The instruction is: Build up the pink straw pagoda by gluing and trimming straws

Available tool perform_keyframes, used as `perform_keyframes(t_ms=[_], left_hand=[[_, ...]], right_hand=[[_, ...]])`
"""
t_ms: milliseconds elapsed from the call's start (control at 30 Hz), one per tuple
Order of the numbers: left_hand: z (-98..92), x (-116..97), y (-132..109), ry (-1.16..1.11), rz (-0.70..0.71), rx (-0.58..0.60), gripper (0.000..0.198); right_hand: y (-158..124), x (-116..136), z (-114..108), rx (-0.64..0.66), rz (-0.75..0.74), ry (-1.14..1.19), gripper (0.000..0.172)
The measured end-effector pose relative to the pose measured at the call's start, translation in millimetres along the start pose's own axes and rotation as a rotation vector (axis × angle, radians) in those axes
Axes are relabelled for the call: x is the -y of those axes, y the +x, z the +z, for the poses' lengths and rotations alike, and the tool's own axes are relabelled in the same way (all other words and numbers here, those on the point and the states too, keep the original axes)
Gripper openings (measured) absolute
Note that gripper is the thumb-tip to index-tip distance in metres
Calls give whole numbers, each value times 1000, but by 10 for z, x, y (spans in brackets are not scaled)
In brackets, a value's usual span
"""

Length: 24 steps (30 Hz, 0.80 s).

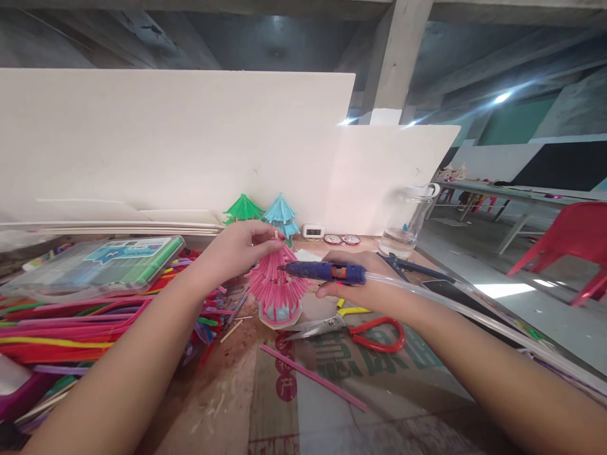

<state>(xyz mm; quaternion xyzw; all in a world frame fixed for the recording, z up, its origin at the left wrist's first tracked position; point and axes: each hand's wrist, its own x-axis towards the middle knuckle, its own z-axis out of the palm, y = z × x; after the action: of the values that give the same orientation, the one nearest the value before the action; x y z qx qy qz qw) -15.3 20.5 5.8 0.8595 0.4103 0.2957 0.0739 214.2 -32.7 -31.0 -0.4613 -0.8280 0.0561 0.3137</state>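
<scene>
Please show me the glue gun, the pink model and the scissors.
glue gun (322,272), head view, blue barrel.
pink model (279,288), head view, straw roof.
scissors (315,327), head view, metal blades.

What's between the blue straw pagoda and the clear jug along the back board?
Head view: a small white digital clock and two round red discs sit between the blue straw pagoda and the clear jug.
</scene>
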Motion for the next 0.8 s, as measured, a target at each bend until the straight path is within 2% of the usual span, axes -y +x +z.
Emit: perform_keyframes(t_ms=[267, 800], left_hand=[[-4, 7, 3, -4, 21, 0, 30], [-6, -6, 5, 9, 8, 13, 33]], right_hand=[[-3, -40, 19, -45, -66, 23, 34], [5, -43, 28, -81, -48, 24, 35]])
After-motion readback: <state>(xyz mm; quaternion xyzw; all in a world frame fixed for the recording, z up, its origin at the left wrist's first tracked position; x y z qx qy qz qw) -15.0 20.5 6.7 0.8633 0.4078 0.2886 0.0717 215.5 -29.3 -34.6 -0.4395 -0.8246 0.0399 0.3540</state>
